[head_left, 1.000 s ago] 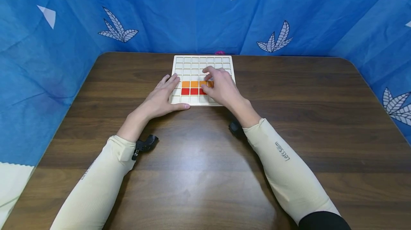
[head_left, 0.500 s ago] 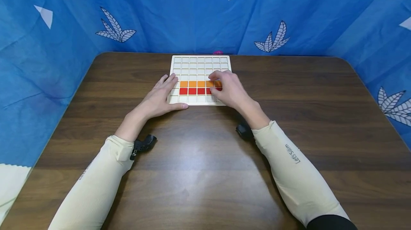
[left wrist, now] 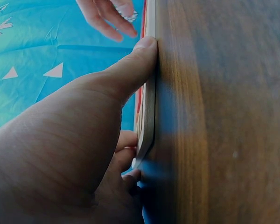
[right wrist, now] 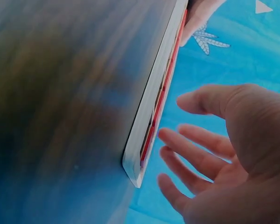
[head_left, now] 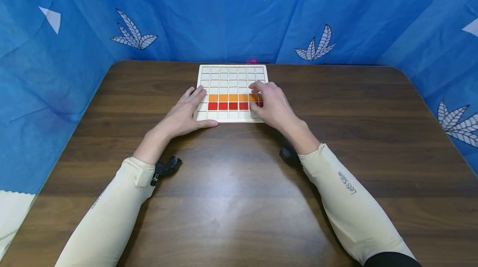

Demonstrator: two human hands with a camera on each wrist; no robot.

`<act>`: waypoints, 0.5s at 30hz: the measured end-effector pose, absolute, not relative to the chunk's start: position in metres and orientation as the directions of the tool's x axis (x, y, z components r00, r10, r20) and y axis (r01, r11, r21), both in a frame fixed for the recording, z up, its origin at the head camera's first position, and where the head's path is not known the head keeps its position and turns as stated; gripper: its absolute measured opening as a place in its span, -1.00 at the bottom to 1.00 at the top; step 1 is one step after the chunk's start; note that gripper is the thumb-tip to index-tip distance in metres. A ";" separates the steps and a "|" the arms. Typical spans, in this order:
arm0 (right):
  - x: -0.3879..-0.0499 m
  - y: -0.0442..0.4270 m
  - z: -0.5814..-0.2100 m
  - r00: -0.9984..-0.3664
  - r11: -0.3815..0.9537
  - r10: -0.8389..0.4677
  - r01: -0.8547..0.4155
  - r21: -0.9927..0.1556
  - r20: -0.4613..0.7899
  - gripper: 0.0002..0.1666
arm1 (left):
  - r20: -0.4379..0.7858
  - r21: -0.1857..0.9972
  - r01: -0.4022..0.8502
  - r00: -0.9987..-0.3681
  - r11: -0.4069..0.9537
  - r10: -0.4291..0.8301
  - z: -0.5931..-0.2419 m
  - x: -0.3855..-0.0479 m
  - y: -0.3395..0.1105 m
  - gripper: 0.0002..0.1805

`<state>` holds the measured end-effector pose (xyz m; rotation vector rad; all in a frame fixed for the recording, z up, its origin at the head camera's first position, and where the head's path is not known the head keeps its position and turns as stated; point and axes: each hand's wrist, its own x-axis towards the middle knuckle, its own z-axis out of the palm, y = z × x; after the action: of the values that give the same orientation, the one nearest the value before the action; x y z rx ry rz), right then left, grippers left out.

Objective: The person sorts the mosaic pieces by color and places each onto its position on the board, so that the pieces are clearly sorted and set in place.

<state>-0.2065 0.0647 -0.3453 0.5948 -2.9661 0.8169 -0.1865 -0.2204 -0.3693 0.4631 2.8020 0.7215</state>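
Observation:
A cream board (head_left: 233, 70) divided into a grid of square cells lies flat at the far edge of the table. One row of orange tiles (head_left: 223, 98) and, nearer, one row of red tiles (head_left: 223, 106) sit in its cells. My left hand (head_left: 183, 111) rests on the board's left side, fingers extended over the edge and thumb (left wrist: 137, 58) along the near edge. Above the right end of the two rows is my right hand (head_left: 274, 103), covering part of them. Its thumb and fingers (right wrist: 200, 154) are apart, with nothing seen between them.
A brown wood-grain table (head_left: 224, 200) carries the board. Behind it hangs a blue printed curtain (head_left: 224, 18), close to the board's far edge. Black devices sit at both wrists, the left one (head_left: 168, 167) and the right one (head_left: 289, 156).
My right hand has moved to the right along the rows, uncovering more orange and red tiles. The left hand stays in place on the board. The head view has shifted slightly.

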 end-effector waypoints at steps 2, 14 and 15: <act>-0.206 0.065 -0.346 -0.919 0.793 -0.381 -0.382 -0.475 0.103 -0.44 | -0.128 0.495 0.242 -0.929 0.834 0.346 -0.371 -0.186 -0.222 0.24; -0.204 0.078 -0.341 -0.973 0.827 -0.194 -0.231 -0.512 0.125 -0.38 | -0.129 0.489 0.242 -0.930 0.838 0.344 -0.370 -0.186 -0.220 0.24; -0.204 0.080 -0.341 -0.978 0.834 -0.172 -0.209 -0.510 0.119 -0.38 | -0.129 0.489 0.242 -0.930 0.838 0.344 -0.369 -0.186 -0.220 0.24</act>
<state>-0.2036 0.0803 -0.3411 0.3057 -2.9431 0.8303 -0.1857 -0.2199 -0.3694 0.4531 2.8058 0.7058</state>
